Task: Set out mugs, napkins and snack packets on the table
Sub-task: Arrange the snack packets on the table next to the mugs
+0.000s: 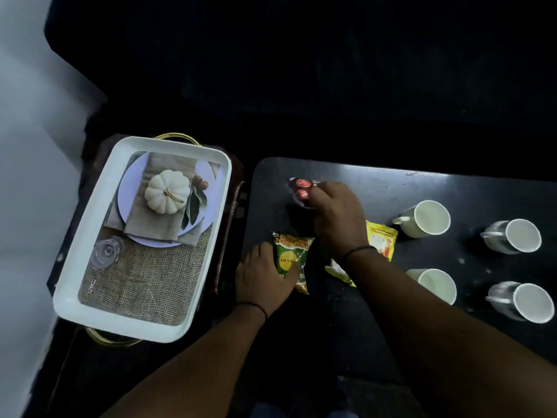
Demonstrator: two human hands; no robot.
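The left hand (261,277), low in the centre of the frame, grips the green packet (291,260) by its lower edge against the black table (391,188). The right hand (337,218), just above it, pinches a dark red packet (301,191) at the table's upper left corner.

That red packet sits close to the table's edge and could slip off if released carelessly. A yellow packet (382,241) and a paler one (339,271) lie half under the right forearm, so a sweep of that arm might drag them, or knock the nearest mugs.

Four mugs (428,218) stand at the right of the frame, all seemingly empty. No napkins show on the table. The white tray (90,236) at the left carries only a printed pumpkin picture on its base, apparently nothing loose.
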